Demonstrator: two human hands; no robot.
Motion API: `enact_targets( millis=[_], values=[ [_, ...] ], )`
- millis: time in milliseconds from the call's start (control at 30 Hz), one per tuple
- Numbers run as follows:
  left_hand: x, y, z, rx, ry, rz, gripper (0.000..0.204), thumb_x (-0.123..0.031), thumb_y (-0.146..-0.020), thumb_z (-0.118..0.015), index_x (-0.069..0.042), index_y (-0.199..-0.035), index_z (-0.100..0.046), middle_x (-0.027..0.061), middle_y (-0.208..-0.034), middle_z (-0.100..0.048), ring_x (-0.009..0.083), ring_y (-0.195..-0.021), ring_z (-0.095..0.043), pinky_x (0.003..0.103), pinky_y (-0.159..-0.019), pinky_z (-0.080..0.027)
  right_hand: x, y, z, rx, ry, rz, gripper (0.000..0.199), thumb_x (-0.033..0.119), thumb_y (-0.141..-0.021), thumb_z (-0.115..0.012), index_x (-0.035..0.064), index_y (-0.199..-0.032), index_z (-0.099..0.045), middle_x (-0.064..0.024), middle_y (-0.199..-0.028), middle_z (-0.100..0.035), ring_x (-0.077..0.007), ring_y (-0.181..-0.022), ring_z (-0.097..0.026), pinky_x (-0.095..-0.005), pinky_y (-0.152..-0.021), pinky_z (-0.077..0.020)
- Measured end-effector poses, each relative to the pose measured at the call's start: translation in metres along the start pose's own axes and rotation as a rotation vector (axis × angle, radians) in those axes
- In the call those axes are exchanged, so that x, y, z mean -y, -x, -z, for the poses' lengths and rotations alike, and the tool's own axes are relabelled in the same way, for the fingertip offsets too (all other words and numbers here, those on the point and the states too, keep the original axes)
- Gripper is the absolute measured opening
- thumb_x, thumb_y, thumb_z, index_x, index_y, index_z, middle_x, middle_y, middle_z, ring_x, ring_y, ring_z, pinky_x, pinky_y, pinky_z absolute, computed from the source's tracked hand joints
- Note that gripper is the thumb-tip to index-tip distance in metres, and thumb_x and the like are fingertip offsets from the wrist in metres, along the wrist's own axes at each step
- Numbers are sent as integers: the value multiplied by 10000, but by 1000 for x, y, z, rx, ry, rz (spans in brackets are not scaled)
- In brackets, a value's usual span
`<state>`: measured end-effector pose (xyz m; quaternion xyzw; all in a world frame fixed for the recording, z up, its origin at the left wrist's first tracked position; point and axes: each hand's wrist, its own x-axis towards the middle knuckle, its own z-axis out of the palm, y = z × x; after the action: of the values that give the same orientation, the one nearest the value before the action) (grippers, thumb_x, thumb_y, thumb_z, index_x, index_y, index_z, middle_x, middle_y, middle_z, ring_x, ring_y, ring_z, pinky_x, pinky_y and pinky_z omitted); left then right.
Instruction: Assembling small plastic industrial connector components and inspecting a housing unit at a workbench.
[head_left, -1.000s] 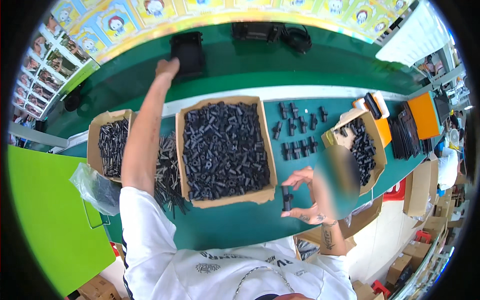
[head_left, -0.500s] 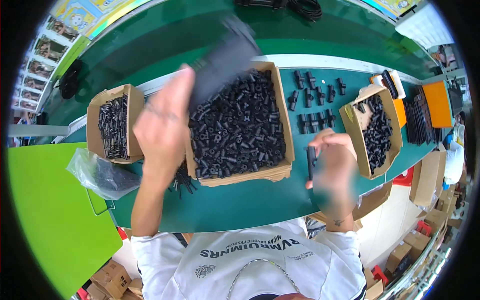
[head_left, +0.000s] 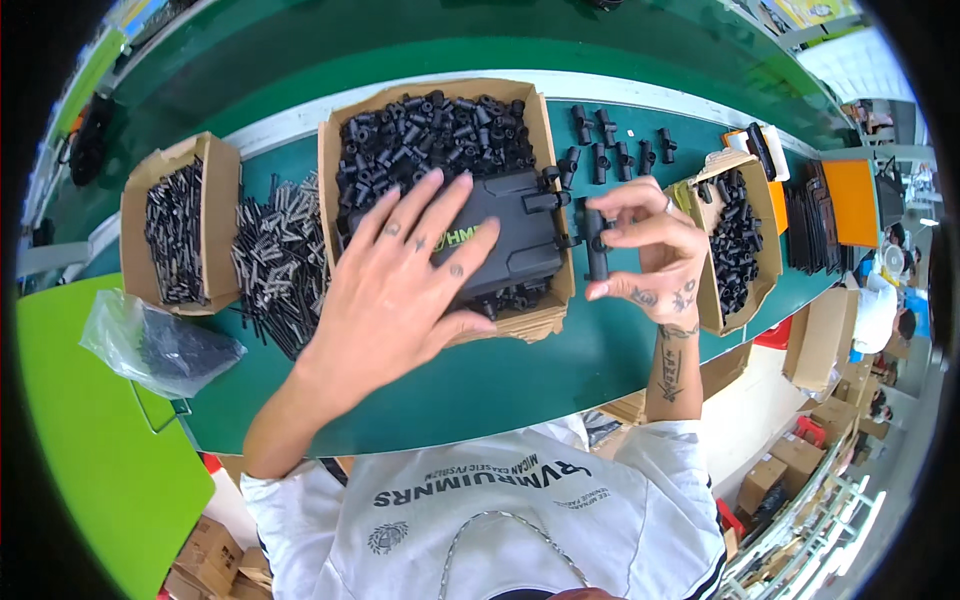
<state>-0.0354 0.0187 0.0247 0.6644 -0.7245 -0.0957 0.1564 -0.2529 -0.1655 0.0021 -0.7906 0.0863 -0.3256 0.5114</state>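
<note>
My left hand (head_left: 400, 285) lies spread, palm down, on a flat black plastic case (head_left: 525, 215) with hinge-like lugs on its right edge. The case rests on small black plastic fittings (head_left: 430, 140) that fill a large cardboard box (head_left: 544, 150). To the right of that box, my right hand (head_left: 665, 245) pinches a black T-shaped fitting (head_left: 597, 250) between fingers and thumb. It is held upright beside the lugs; whether it touches them I cannot tell. Part of the case is hidden under my left hand.
Loose screws (head_left: 285, 245) lie left of the large box, beside a smaller box (head_left: 220, 220) of dark pins. T-shaped fittings (head_left: 600, 160) stand in rows at the back right. Another box (head_left: 713, 305) of fittings is at right. A plastic bag (head_left: 155, 345) sits at the front left.
My left hand has brought the black case down from the air onto the fittings in the large box. My right hand has moved up and nearer the case with its T-shaped fitting.
</note>
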Motion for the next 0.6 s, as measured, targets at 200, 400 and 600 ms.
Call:
enact_targets(
  millis=[200, 400, 600],
  values=[
    [13, -8, -11, -32, 46, 4, 864, -426, -657, -819, -157, -1411, -495, 168, -1441, -415, 368, -1276, -451, 497, -1071, -356, -4, -34, 8, 169, 113, -4, 498, 144, -455, -949, 47, -912, -775, -133, -1074, -710, -209, -880, -589, -332, -773, -456],
    [19, -10, -14, 1, 110, -21, 803, -376, -694, -815, -153, -1401, -505, 175, -1429, -423, 380, -1230, -467, 489, -1021, -373, -1, -45, 13, 251, 112, -57, 501, 135, -445, -947, 27, -900, -766, -142, -1059, -709, -214, -877, -596, -324, -765, -456],
    [23, -9, -15, -3, 140, -46, 804, -366, -677, -823, -146, -1385, -512, 180, -1430, -424, 375, -1208, -479, 484, -1003, -381, -6, -49, 12, 266, 105, -124, 498, 89, -433, -943, 30, -897, -771, -146, -1070, -703, -208, -857, -574, -332, -759, -469]
  ],
)
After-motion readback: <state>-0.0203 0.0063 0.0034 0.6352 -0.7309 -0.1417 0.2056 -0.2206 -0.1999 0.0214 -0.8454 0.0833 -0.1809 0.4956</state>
